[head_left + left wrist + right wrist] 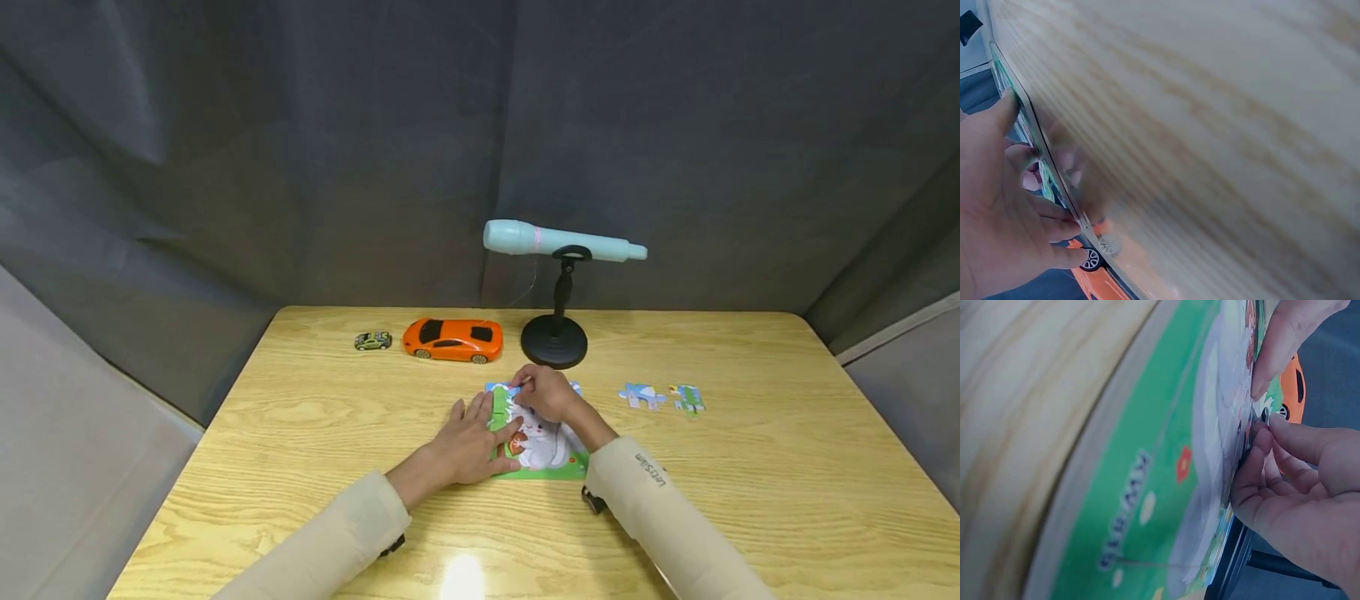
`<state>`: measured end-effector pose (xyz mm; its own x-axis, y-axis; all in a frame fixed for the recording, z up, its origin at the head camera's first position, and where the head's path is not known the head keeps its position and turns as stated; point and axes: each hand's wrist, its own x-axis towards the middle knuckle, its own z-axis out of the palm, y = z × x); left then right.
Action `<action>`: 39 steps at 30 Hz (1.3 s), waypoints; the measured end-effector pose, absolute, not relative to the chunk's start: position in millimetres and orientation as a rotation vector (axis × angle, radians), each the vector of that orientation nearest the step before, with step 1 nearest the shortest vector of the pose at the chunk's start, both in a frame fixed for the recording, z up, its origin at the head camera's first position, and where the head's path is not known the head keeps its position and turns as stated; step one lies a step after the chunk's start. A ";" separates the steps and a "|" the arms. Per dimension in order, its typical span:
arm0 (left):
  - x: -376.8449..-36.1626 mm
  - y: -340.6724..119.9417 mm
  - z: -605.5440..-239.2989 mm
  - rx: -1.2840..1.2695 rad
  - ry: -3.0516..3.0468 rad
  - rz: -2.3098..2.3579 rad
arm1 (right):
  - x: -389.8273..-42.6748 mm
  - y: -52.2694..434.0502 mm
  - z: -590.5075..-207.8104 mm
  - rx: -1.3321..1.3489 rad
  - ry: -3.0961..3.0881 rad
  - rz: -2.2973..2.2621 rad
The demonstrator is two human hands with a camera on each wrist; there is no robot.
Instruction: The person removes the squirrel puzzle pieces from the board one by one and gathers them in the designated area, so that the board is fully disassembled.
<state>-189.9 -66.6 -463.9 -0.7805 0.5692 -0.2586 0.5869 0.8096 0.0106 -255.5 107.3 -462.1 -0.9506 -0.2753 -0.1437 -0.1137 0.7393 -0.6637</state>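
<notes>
1. Left hand (467, 442): at the 9 o'clock side of the puzzle, fingers spread, grip wide, touching.
2. Puzzle (542, 450), rabbit picture: flat on the table (277, 475), between both hands.
3. Right hand (549, 393): reaches in over the 1 o'clock side; grip narrow, thumb and fingertips pinching part of the puzzle near its 11 o'clock.
4. Loose pieces (642, 396): between 2 and 3 o'clock of the puzzle.
5. Orange car (452, 341): between 10 and 11 o'clock. Small green car (372, 341): 10 o'clock.
6. Black stand (555, 342): 12 o'clock, bearing a light-blue microphone (517, 237).
</notes>
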 end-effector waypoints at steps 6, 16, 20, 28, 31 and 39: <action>-189.3 -66.2 -462.6 0.903 2.753 -0.147 | -255.3 107.8 -462.1 -0.290 2.711 -1.105; -189.2 -63.6 -462.0 0.924 2.754 -0.158 | -253.8 111.8 -459.4 -0.306 2.698 -1.196; -190.2 -64.4 -463.4 0.953 2.766 -0.150 | -253.6 117.3 -453.0 -0.306 2.677 -1.233; -191.2 -65.4 -464.1 0.969 2.764 -0.128 | -252.3 137.8 -444.5 -0.269 2.637 -1.282; -191.2 -66.1 -465.2 0.980 2.766 -0.102 | -252.1 149.1 -443.3 -0.264 2.630 -1.297; -191.9 -68.2 -470.8 1.039 2.784 -0.030 | -255.3 184.2 -443.1 -0.266 2.675 -1.252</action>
<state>-191.9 -68.2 -470.8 -0.7430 0.6485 -0.1654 0.6520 0.7572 0.0401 -255.3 184.2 -443.1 -0.9686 -0.2345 -0.0830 -0.0865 0.6305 -0.7714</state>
